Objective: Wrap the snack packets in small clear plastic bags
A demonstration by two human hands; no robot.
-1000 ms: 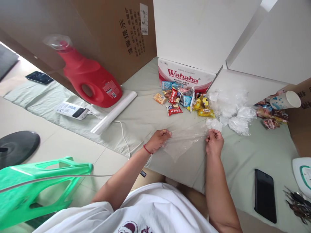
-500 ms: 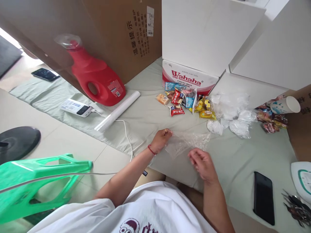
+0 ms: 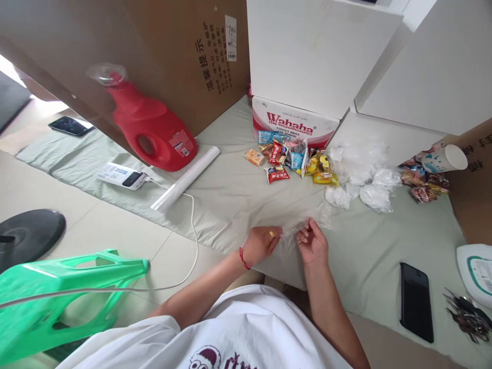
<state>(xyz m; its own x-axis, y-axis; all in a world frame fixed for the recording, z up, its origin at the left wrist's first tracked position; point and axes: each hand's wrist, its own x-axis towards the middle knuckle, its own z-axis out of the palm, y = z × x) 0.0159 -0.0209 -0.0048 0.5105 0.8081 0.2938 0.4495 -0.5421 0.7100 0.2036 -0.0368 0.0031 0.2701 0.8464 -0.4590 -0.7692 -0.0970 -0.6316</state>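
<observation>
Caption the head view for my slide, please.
Left hand pinching clear plastic film, right hand close by, wrapped snacks beyond.

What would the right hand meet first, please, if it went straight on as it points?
Beyond the clear plastic film, the right hand would probably meet the wrapped snacks, though depth is unclear.

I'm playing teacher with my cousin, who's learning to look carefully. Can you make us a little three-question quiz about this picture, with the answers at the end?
1. Pick one. What is the left hand pinching?
A) a paper cup
B) clear plastic
C) a black phone

2. True or false? A red wristband is on the left wrist.

3. Fill in the blank: the big red word on the white-and-red box behind the snacks is ____.

Key: 1. B; 2. true; 3. Wahaha
</observation>
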